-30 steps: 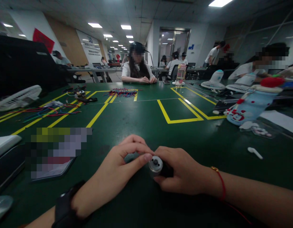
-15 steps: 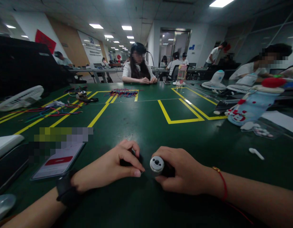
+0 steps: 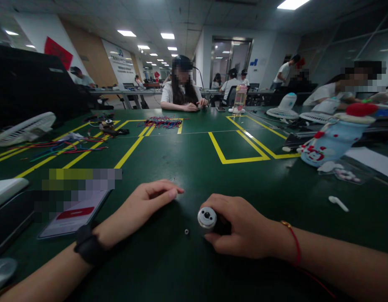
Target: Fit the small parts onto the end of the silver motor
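Note:
My right hand (image 3: 244,226) is closed around an upright metal cylinder (image 3: 207,217) that looks like a small motor. Its silver top face has a dark centre hole and two smaller holes; my fingers and palm hide most of its side. Left of the cylinder, apart from both hands, a tiny ring-shaped metal piece (image 3: 186,231) lies on the green table (image 3: 169,268). My left hand (image 3: 150,199) is open, fingers stretched out over the table beyond that piece, with nothing held. A black band is on my left wrist.
At left are a phone (image 3: 77,214), a white fan (image 3: 26,129) and loose wires (image 3: 74,144). A wire bundle (image 3: 161,122) lies farther back. On the right stand a blue bottle (image 3: 334,136) and a white earbud (image 3: 338,203) lies nearer. A person (image 3: 181,90) sits opposite.
My left hand has let go of the tiny ring-shaped piece, opened and moved away up and left. That piece now shows on the table. My right hand stays around the cylinder.

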Available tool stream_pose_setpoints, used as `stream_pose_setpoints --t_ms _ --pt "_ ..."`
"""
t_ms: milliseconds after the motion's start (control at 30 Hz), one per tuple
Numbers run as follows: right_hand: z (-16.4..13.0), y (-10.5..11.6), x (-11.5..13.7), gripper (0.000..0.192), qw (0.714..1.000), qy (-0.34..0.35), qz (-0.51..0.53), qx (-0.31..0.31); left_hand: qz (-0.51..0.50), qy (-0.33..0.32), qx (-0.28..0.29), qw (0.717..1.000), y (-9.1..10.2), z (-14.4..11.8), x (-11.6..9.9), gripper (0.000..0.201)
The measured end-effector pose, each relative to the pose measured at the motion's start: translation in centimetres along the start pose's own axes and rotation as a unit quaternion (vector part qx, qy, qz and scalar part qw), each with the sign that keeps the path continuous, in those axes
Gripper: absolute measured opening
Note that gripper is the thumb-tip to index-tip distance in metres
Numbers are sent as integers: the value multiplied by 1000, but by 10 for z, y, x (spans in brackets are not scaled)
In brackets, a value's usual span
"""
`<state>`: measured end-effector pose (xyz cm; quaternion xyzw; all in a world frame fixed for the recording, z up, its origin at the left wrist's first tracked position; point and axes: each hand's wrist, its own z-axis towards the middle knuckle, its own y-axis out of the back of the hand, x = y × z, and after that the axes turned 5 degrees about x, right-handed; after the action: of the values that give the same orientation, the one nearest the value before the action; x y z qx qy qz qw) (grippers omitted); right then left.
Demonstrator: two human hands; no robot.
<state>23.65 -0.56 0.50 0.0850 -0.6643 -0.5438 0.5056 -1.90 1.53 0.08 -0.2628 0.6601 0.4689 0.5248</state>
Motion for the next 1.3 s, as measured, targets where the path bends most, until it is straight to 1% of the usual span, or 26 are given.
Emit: stream_pose_setpoints --t_ms 33,67,100,133,200,300,500,633,700,733,767,800,833,867,900,933,1000,1033,1067,1133,1167,1200,1300 --pt "0 0 0 31 1000 -1 -1 1 -61 19 -58 996 0 1 3 18" --pt "0 0 0 31 1000 -2 -3 2 -120 29 -104 987 1 2 6 17" --pt "-1 0 0 31 1000 -3 -4 3 -172 31 -136 975 1 2 9 17" --pt "0 0 0 31 1000 -4 -5 3 -212 25 -154 965 1 3 12 17" --pt "0 0 0 30 1000 -6 -5 3 -250 16 -168 953 2 5 15 17" --pt "0 0 0 30 1000 -5 -1 4 -263 16 -175 949 4 6 15 18" --pt "1 -1 -1 31 1000 -7 -4 0 -255 9 -183 949 2 7 13 18" --pt "0 -1 -2 33 1000 -1 -5 0 -239 10 -176 955 2 7 15 19" --pt "0 -1 -2 39 1000 5 -1 -5 -225 13 -172 959 1 5 15 20" --pt "-1 -1 -2 43 1000 7 0 -9 -201 14 -157 967 1 4 14 20" --pt "-1 -2 -2 46 1000 10 1 -12 -159 11 -128 979 0 2 12 22" --pt "-2 -2 -2 48 1000 11 0 -14 -100 4 -84 991 -1 0 9 24" --pt "-2 -3 -2 49 1000 11 -1 -15 -27 -7 -29 999 -2 -3 5 27" --pt "-2 -3 -3 49 1000 10 -2 -14 49 -22 26 998 -4 -5 1 31" --pt "-2 -4 -3 48 1000 8 -3 -13 119 -38 74 989 -6 -7 -3 37" --pt "-2 -4 -3 46 1000 7 -4 -11 172 -52 105 978 -7 -9 -7 43" --pt "-1 -4 -3 41 1000 4 -7 -7 235 -73 138 959 -10 -11 -13 50" --pt "-1 -3 -3 39 1000 5 -8 -4 248 -80 147 954 -11 -11 -15 46" --pt "0 -3 -3 38 1000 5 -9 -1 251 -85 154 952 -13 -11 -15 37" --pt "0 -3 -2 35 1000 4 -10 1 237 -91 154 955 -14 -10 -15 15" --pt "0 -2 -2 34 1000 2 -11 1 221 -93 139 961 -15 -9 -15 8" --pt "1 -2 -1 33 1000 1 -12 1 201 -95 112 969 -17 -9 -16 5" --pt "1 -2 -1 32 1000 5 -16 -1 141 -112 -3 984 -23 -9 -21 7"
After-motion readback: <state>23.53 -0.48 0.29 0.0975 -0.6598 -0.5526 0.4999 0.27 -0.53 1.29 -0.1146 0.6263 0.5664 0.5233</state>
